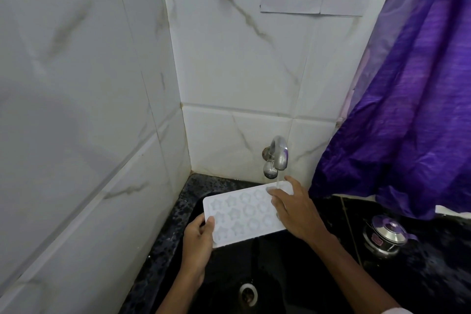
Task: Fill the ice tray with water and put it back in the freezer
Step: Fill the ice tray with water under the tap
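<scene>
- Left hand (197,239) is gripping the ice tray (242,214) at its near-left corner, thumb curled on top; right hand (293,214) is laying fairly straight fingers across the far-right end, thumb spread.
- Tray is hanging between both hands, over the black sink (275,275).
- Just past the right fingertips, a thin water stream (278,181) is falling from the tap (279,155) onto the tray's far corner.
- Filling is seemingly under way; next is calling for sliding each mould under the stream, level.

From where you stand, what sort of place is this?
Most likely a home kitchen. A wall tap runs water onto an ice tray over a black sink, the walls are tiled, and a lidded steel pot stands on the dark counter.
</scene>
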`<state>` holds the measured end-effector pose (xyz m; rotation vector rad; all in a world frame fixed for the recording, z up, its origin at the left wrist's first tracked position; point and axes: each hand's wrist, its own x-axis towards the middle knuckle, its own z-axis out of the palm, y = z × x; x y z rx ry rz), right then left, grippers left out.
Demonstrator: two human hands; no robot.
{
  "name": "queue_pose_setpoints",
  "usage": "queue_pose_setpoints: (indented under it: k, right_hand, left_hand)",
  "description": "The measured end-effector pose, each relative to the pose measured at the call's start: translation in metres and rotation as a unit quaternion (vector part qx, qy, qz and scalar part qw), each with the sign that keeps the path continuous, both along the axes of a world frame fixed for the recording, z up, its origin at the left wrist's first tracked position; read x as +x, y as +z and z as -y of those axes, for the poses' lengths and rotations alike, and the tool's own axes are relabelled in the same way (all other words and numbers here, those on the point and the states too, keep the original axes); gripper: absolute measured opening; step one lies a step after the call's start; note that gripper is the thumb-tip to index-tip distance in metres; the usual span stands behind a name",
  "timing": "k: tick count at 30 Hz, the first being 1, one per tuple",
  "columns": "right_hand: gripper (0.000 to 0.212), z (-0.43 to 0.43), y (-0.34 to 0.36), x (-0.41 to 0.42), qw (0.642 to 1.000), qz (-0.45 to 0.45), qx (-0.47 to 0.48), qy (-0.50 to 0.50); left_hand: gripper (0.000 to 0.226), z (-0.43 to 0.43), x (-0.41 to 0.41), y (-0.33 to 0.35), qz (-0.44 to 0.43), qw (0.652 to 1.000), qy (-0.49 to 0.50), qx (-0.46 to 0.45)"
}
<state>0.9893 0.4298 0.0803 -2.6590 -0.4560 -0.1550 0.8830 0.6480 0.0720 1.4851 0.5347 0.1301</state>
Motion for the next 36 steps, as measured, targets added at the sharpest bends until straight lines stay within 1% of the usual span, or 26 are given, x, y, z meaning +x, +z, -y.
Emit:
queue_pose_setpoints:
  k: [8, 13, 18, 22, 25, 27, 31, 36]
  right_hand:
    - [0.03, -0.001, -0.005, -0.001, 1.0, -0.007, -0.019, -0.015]
    - [0.033, 0.002, -0.004, -0.004, 0.999, 0.015, -0.049, -0.003]
    - [0.034, 0.002, -0.004, -0.003, 0.999, 0.003, -0.05, -0.011]
    - [0.032, 0.004, -0.004, -0.005, 0.999, 0.02, -0.025, 0.002]
    - [0.034, 0.007, -0.002, -0.006, 1.0, 0.01, -0.011, 0.016]
    - [0.035, 0.008, 0.0, -0.007, 1.0, 0.003, 0.023, 0.019]
    - [0.035, 0.011, 0.002, -0.007, 0.995, 0.009, 0.095, -0.015]
    - [0.031, 0.016, 0.004, -0.003, 0.993, 0.025, 0.113, -0.016]
  left_hand:
    - [0.022, 0.002, -0.003, 0.004, 0.003, 1.0, 0.002, 0.006]
    - [0.022, 0.003, -0.006, 0.004, 0.008, 1.0, 0.005, 0.008]
    - [0.022, 0.006, -0.006, 0.006, 0.013, 1.0, 0.009, 0.001]
    - [0.023, 0.006, -0.006, 0.006, 0.012, 1.0, 0.014, 0.003]
    - [0.023, 0.007, -0.006, 0.007, 0.012, 1.0, 0.016, 0.009]
    - [0.023, 0.007, -0.005, 0.009, 0.014, 1.0, 0.019, 0.014]
    - [0.022, 0.008, 0.002, 0.012, 0.02, 0.999, 0.029, 0.015]
    - [0.024, 0.009, 0.012, 0.017, 0.027, 0.998, 0.053, -0.001]
